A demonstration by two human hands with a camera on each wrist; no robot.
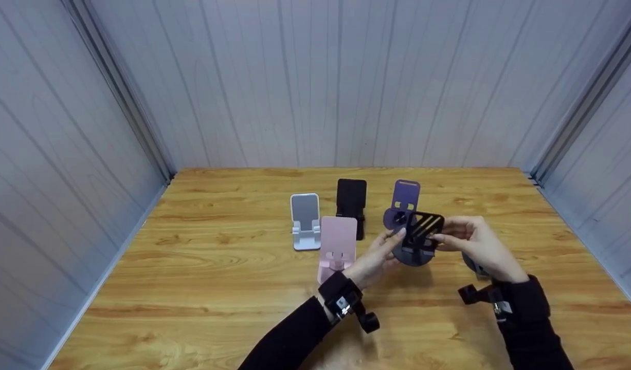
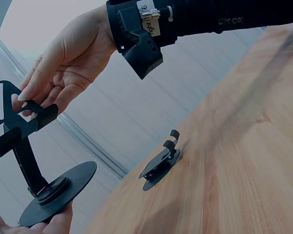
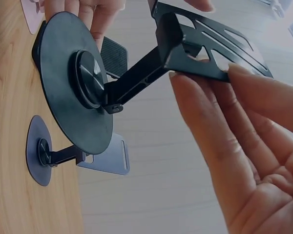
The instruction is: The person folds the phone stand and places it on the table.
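Two sleeves [image 1: 293,334]: black, reaching in from the near side, a small camera [image 1: 345,303] sitting on each wrist.
Left hand [image 1: 371,263]: holding the slotted stand [image 1: 414,256] by its round base, fingers supporting it from below.
Right hand [image 1: 477,246]: pinching the edge of that stand's plate between thumb and fingers.
Slotted stand: hovering above the table [image 1: 217,303] between both hands, the plate leaning on an arm that is rising from the base.
Pink stand [image 1: 338,236]: standing left of the left hand, the wrist partly hiding its foot.
Folded stand [image 1: 471,263]: lying on the table, mostly hiding behind the right hand in the head view.
White stand [image 1: 306,211]: standing left of the pink one, showing a grey panel.
Black stand [image 1: 351,194]: standing behind the pink one.
Purple stand [image 1: 407,195]: standing upright just beyond the slotted one.
Back wall [image 1: 315,92]: rising behind the table, pale and panelled.
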